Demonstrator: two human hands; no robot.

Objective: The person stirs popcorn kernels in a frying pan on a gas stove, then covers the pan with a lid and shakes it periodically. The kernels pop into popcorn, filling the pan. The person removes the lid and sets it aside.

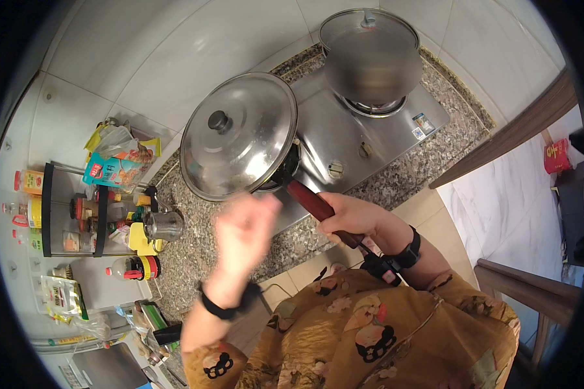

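A wok with a dark red handle [310,198] rests over the left burner, and my right hand [355,217] is wrapped round the handle near its end. A domed metal lid [240,139] with a black knob [219,121] covers the wok and hides what is inside. My left hand [245,223] hovers just in front of the lid's near edge, apart from the handle. Motion smears its fingers, so their pose is unclear. Black bands circle both wrists.
A second pot with a glass lid [370,39] stands on the right burner of the steel gas stove [321,139]. To the left are a spice rack [76,211], a glass jar [164,226], a sauce bottle [133,268] and seasoning packets [123,167]. A brown door frame [509,139] is at right.
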